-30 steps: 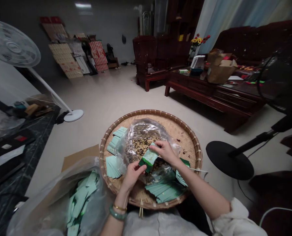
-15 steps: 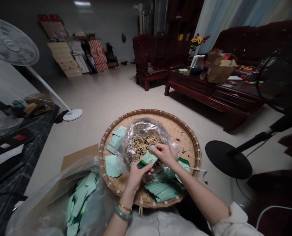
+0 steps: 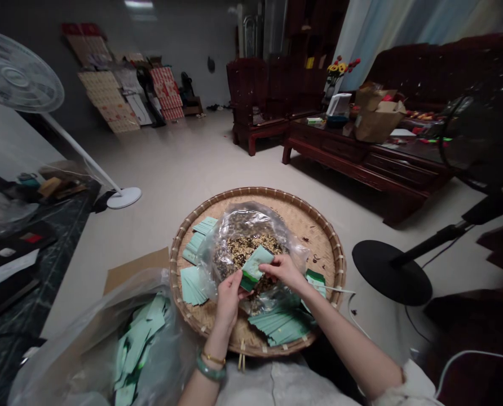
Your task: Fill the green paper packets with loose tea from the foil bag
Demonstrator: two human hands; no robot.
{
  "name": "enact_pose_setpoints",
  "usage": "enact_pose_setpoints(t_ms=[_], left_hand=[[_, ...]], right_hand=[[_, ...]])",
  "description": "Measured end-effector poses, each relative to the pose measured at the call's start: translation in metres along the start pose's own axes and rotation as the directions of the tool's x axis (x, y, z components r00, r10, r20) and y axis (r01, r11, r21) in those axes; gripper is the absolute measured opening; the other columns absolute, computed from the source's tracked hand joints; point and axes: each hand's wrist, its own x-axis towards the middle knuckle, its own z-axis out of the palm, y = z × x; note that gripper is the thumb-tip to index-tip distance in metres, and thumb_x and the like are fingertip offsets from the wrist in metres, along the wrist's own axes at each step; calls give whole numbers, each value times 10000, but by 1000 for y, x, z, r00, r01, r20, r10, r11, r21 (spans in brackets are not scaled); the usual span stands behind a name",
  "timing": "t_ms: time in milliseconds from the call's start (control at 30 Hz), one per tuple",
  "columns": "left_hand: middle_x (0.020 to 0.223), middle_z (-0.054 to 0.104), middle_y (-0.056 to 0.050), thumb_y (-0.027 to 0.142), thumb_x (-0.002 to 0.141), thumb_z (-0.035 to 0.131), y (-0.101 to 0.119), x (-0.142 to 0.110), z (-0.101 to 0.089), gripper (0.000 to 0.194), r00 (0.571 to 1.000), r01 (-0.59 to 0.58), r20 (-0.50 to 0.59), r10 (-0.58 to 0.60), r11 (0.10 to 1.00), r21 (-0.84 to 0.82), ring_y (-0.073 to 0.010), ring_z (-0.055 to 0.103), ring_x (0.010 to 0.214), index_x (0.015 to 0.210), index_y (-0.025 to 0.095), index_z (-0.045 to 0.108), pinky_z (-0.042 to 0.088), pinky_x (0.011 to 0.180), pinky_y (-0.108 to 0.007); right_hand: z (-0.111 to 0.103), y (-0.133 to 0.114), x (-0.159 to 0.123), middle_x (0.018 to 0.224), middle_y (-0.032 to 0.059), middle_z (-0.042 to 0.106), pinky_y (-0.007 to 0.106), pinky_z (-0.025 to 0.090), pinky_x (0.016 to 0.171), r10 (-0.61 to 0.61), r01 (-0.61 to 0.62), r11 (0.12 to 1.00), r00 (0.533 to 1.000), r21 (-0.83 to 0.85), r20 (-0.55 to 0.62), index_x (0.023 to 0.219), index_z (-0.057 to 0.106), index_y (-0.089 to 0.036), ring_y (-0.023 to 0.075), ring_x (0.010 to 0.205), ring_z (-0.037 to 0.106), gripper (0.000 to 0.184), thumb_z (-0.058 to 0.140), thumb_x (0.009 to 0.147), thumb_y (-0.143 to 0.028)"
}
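A small green packet (image 3: 255, 265) is held between my two hands, tilted. My left hand (image 3: 233, 290) pinches its lower left end, which is darker green. On its right side my right hand (image 3: 280, 269) grips the edge with thumb and fingers. Beneath it lies an open clear plastic bag (image 3: 251, 217) of loose pale and dark dried bits, resting on a round woven bamboo tray (image 3: 319, 237). Fanned green packets (image 3: 281, 326) lie at the tray's near side, and more packets (image 3: 193, 286) line its left side.
To the left of the tray stands a big clear bag (image 3: 78, 338) with many green packets, beside a cardboard piece (image 3: 137, 268). A white fan (image 3: 124, 197) is at left, a black fan base (image 3: 391, 273) at right. A dark wooden table (image 3: 357, 163) is beyond.
Both hands have kept hold of the packet while turning and shifting it slightly. My left fingers have moved along its lower end, and my right hand's grip has slid lower on its side.
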Motion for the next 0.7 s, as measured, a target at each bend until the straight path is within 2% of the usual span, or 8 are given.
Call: enact_pose_setpoints(t_ms=[167,267,333,500,600,700], left_hand=[[644,686,-35,506,644,689,0,4,-5,426,990,-130,-31,137,977,167,-140,584,579,763,98,725,462,538,-226],[708,712,-51,450,629,717,5,4,-5,372,989,-146,0,150,962,232,-183,622,712,799,120,741,487,660,-260],[748,724,-63,412,594,750,7,5,-5,351,990,-137,10,139,955,264,-201,631,747,795,125,744,490,687,-275],[725,721,-80,425,578,765,0,3,-3,407,999,-34,11,33,986,164,-186,635,652,809,92,730,488,608,-267],[755,723,-95,418,581,775,-5,-1,0,465,991,56,120,-66,995,84,-182,653,645,902,89,708,498,602,-260],[741,719,-111,403,584,783,-10,-6,4,466,955,186,219,-199,979,82,-186,658,580,896,69,691,505,538,-263]], right_hand=[[1,5,1,422,-29,458,219,278,397,-63,60,997,996,-47,-62,474,506,-169,85,401,378,511,615,638,-641],[0,7,-1,482,-24,455,214,290,436,-160,158,979,987,-130,-4,446,490,-160,85,459,397,509,619,669,-599],[-1,8,-3,502,-26,449,211,284,446,-171,178,968,984,-175,55,442,488,-154,82,476,392,502,620,684,-573],[2,17,-8,467,-50,371,210,253,440,-145,144,977,989,-160,9,464,436,-166,79,464,333,527,519,752,-599],[6,23,-11,481,-44,369,218,274,462,-172,173,968,985,-181,21,449,430,-164,85,476,351,535,517,765,-587],[5,23,-13,531,-9,467,237,355,516,-193,195,953,981,-230,35,485,513,-159,115,526,449,510,477,821,-541]])
